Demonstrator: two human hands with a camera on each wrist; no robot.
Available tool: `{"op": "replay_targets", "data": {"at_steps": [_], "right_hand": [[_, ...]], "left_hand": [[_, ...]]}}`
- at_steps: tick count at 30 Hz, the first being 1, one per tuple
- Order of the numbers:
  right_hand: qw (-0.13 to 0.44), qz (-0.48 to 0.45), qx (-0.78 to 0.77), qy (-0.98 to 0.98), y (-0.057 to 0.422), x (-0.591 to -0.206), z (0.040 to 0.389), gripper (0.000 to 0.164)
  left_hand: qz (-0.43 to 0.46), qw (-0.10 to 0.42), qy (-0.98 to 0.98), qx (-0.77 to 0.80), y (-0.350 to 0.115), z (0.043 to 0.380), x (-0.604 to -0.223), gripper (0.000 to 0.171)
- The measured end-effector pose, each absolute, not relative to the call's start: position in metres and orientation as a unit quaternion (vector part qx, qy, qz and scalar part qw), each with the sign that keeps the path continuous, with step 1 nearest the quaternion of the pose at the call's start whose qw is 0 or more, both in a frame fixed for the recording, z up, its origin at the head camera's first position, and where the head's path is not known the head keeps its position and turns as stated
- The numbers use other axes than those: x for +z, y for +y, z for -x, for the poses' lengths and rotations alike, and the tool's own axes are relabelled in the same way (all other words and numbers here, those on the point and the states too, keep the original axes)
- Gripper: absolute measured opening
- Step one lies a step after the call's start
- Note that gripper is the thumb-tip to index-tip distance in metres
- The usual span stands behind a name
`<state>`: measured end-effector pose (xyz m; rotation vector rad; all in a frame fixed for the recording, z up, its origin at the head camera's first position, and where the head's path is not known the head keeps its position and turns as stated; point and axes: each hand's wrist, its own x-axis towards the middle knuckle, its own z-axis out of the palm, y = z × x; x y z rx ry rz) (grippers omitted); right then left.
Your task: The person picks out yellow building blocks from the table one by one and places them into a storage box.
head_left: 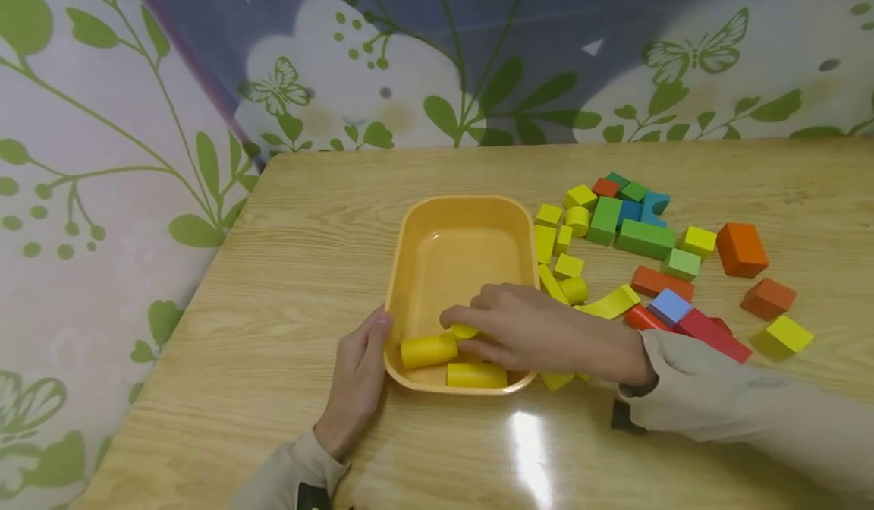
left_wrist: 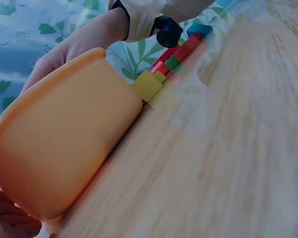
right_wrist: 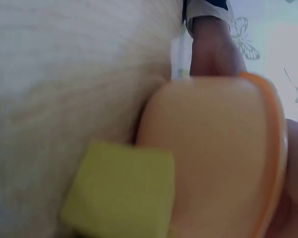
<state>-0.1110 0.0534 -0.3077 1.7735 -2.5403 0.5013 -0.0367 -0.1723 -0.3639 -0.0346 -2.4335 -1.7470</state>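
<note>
Light wooden table (head_left: 246,358), backdrop (head_left: 567,24), printed leaves (head_left: 501,85), butterflies (head_left: 276,86)

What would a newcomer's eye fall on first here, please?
Probably the orange tray, held by the left hand at its left rim. Inside it, the right hand holds a yellow block near a yellow cylinder. Colourful blocks lie scattered to the tray's right.

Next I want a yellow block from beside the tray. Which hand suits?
Probably the right hand: it reaches over the side of the tray nearest the loose yellow blocks. The left hand holds the tray's opposite side.
</note>
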Motion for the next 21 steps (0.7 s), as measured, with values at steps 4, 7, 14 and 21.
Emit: {"op": "replay_targets", "data": {"at_steps": [4,7,14,21], "right_hand": [[-0.025,-0.558,0.162,-0.814,0.05,-0.31,0.106,0.028],[-0.036,-0.556,0.167,-0.814,0.051,-0.311,0.104,0.025],[-0.028,-0.54,0.173,-0.823,0.062,-0.308,0.103,0.038],[0.135,-0.421,0.254,-0.86,0.137,-0.294,0.136,0.023]], "left_hand": [[-0.002,0.066,-0.811,-0.581,-0.171,0.037,-0.363,0.044],[-0.005,0.065,-0.812,-0.58,-0.17,0.037,-0.362,0.044],[-0.001,0.066,-0.812,-0.58,-0.169,0.036,-0.363,0.044],[0.001,0.067,-0.813,-0.578,-0.17,0.036,-0.363,0.044]]}}
